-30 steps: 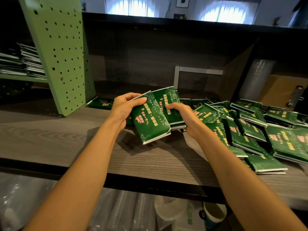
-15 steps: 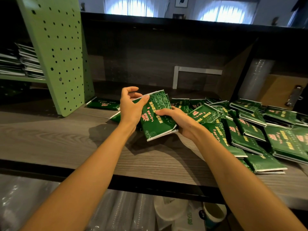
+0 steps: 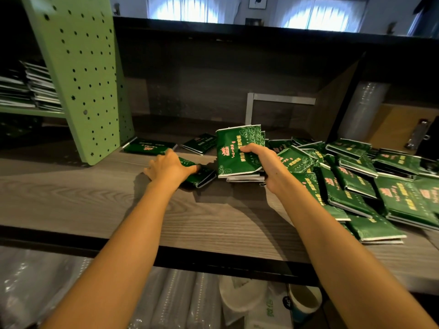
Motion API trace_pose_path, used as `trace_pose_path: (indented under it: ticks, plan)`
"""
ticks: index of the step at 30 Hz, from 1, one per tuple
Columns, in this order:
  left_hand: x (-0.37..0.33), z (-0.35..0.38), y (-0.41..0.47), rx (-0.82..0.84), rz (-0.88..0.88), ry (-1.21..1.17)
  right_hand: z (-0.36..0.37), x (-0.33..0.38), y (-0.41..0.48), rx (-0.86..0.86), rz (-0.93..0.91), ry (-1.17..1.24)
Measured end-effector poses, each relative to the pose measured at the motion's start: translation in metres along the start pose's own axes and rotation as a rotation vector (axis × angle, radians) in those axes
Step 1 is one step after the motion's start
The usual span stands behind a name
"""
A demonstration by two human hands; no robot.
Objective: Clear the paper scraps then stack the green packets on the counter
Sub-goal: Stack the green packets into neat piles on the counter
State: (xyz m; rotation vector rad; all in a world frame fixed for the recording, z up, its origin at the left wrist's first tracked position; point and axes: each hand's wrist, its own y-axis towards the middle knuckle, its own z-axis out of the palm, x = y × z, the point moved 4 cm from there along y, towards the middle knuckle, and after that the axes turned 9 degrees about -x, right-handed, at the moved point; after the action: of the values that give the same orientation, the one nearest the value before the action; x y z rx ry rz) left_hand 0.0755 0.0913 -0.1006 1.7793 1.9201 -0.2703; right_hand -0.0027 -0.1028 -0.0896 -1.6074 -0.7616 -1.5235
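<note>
Several flat, glossy green packets (image 3: 237, 150) are gripped, tilted upright, in the curled fingers of the right hand (image 3: 263, 162). Another green packet (image 3: 203, 176) lies flat under the fingers of the left hand (image 3: 169, 166); whether it is gripped cannot be told.

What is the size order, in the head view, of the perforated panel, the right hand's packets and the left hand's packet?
Perforated panel
packets in the right hand
packet under the left hand, partly hidden

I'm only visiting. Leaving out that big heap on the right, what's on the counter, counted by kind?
Flat green packets: 3 (panel-side packet, rear packet, third packet under the left hand)
Bundle in the right hand: 1
Perforated green panel: 1
Total: 5
</note>
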Motion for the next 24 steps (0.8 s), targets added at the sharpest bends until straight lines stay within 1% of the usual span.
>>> trace_pose_path:
  ticks: [3,5,10,12,14,16,21,23,24]
  plan:
    - [-0.007,-0.001,0.001,-0.011,0.06,-0.178,0.001,0.0,-0.001,-0.015,-0.001,-0.021]
    - [-0.011,-0.006,-0.002,-0.008,0.048,-0.321,0.001,-0.001,0.001,-0.018,-0.001,-0.019]
    - [-0.007,-0.012,-0.002,-0.082,-0.144,-0.687,0.001,0.001,-0.001,-0.03,-0.013,-0.003]
    - [-0.001,-0.008,0.003,-0.059,-0.214,-0.919,-0.001,0.002,-0.001,-0.047,-0.03,0.004]
    - [0.002,-0.006,0.005,-0.031,-0.255,-1.065,-0.002,0.001,0.001,-0.06,-0.05,0.031]
    - [0.001,-0.008,0.006,-0.069,-0.24,-1.103,-0.003,0.002,0.002,-0.071,-0.065,0.05]
    - [-0.005,-0.017,0.007,-0.252,-0.103,-1.13,-0.002,0.002,0.006,-0.108,-0.127,0.049]
    - [-0.009,-0.021,0.005,-0.248,-0.055,-1.183,0.001,0.002,0.005,-0.107,-0.153,0.024]
    - [-0.013,-0.022,0.003,-0.218,-0.029,-1.222,0.003,0.003,0.003,-0.106,-0.166,0.013]
